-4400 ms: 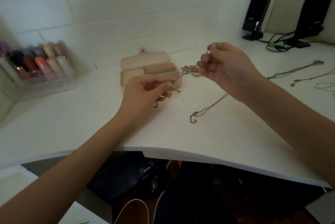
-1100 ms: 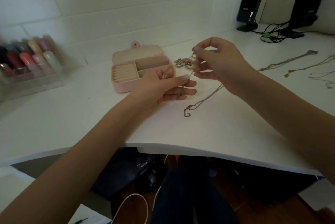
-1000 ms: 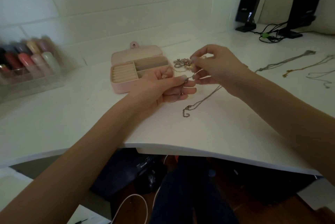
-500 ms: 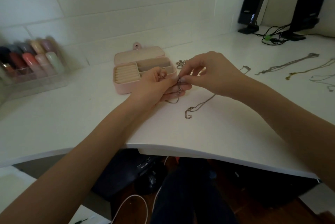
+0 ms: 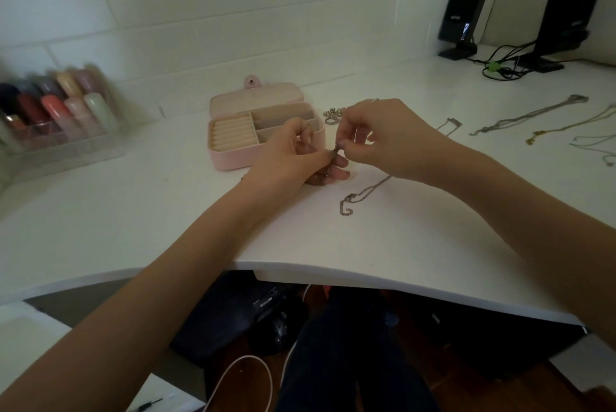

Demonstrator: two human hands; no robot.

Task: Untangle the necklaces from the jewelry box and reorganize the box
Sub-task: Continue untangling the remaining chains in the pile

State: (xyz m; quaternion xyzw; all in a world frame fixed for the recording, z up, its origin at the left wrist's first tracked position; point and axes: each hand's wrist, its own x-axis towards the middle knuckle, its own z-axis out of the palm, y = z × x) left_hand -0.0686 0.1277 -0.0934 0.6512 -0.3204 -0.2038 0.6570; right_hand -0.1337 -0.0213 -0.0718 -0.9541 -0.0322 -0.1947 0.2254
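1. Step in hand, by judgement: untangling. Left hand [image 5: 293, 155] and right hand [image 5: 383, 141] meeting fingertip to fingertip just in front of the box [image 5: 263, 126], each pinching a small point of fine chain; other fingers curled.
2. Chain [image 5: 361, 195] trailing from under the right hand across the worktop [image 5: 166, 211], ending in a small hooked coil.
3. Next move, by judgement: small, gentle pulls at the pinched spot; thin links likely to tighten if tugged.
4. Box: pink, rounded, lid laid back flat, snap tab at rear. Ribbed cream ring rolls on its left, plain compartments on its right; contents there hidden by the left hand.
5. Cluster [image 5: 333, 113] of metal pieces beside the box, too small to identify.
6. Separated necklaces [image 5: 533, 115] laid out straight at far right, silver and gold tones.
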